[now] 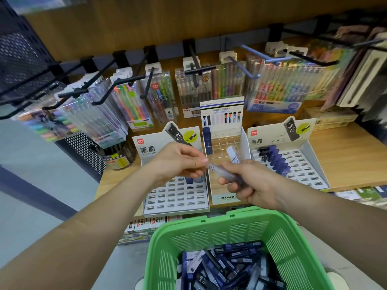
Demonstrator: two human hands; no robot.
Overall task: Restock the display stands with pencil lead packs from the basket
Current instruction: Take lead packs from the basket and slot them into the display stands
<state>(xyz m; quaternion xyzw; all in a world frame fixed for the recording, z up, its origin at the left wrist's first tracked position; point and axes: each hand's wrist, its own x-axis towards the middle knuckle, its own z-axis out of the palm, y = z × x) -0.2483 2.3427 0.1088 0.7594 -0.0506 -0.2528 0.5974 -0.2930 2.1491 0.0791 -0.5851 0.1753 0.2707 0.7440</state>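
Hands (178, 162) (253, 183) on lead pack (225, 173), diag., up-left.

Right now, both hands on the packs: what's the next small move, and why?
Probably the left hand draws the pack it pinches from the bundle in the right hand and slots it into the left stand, where most slots sit empty.

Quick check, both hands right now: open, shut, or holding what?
Left hand: pinches the tip of one pencil lead pack.
Right hand: grips a bundle of lead packs, that one included.
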